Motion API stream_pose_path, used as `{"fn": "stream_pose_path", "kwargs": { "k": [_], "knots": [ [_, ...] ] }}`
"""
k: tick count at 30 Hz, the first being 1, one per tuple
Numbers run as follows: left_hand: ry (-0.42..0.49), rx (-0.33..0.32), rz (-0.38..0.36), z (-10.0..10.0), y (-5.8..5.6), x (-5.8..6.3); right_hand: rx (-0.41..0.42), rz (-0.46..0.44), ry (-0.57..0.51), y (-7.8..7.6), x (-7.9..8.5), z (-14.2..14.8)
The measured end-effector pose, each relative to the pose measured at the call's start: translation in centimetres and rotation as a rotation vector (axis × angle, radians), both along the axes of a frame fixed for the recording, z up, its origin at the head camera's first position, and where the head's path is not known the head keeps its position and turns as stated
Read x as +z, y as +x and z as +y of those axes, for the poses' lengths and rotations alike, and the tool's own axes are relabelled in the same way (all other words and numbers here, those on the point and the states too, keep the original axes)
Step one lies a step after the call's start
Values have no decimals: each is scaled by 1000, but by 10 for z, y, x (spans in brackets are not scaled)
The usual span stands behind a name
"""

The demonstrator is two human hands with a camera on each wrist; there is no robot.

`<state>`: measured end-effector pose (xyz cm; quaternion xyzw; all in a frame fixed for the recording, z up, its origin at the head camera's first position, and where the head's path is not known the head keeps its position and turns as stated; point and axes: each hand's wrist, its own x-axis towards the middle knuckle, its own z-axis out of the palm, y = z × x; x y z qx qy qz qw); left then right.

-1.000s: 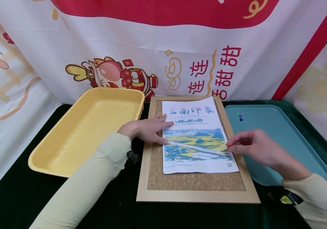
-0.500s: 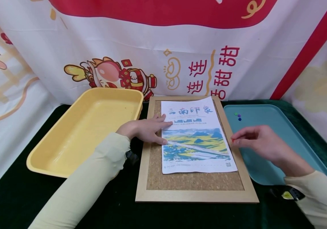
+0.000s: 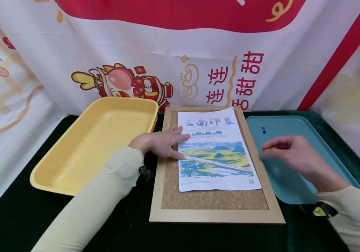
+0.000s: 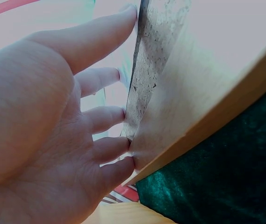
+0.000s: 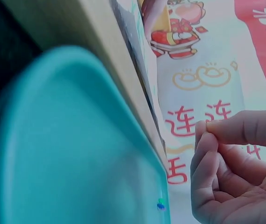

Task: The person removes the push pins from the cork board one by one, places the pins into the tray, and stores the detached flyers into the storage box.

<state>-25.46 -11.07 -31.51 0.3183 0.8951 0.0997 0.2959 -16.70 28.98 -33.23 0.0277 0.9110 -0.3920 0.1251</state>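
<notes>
A printed poster (image 3: 214, 164) with a landscape picture lies on a wood-framed cork board (image 3: 214, 201). My left hand (image 3: 164, 142) rests with spread, straight fingers over the poster's left edge and the frame; in the left wrist view its fingertips (image 4: 116, 74) reach onto the sheet and board. To the right of the board, my right hand (image 3: 293, 154) pinches a tiny red push pin (image 3: 263, 149) between thumb and forefinger, above the blue tray (image 3: 293, 189). In the right wrist view the pinching fingertips mostly hide the pin.
Small green (image 3: 260, 126) and dark blue (image 3: 264, 132) pins lie at the tray's far left corner. A deep yellow tub (image 3: 94, 140) stands left of the board. Behind everything hangs a printed white and red cloth (image 3: 154, 45). Dark green cloth (image 3: 129, 224) covers the table.
My right hand has drawn away from the poster's right edge, moving right and slightly farther back over the blue tray, still pinching the red push pin. My left hand has stayed in place.
</notes>
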Motion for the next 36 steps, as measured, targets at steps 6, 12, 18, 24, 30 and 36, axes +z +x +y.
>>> {"fn": "stream_pose_path", "kwargs": {
  "k": [6,12,18,24,30,36],
  "knots": [
    [-4,-2,-6,0,0,1,-34,21,9,-4,-3,12],
    [-6,4,4,1,0,0,-56,-16,24,-11,-2,23],
    [-1,19,7,0,1,0,-78,-31,25,-28,-1,26],
    [1,14,3,1,1,0,-108,-12,34,-45,-7,32],
    [3,12,2,0,1,0,-111,-25,38,-58,-15,40],
    [7,13,4,0,1,-2,-140,-44,48,-68,-21,40]
  ]
}}
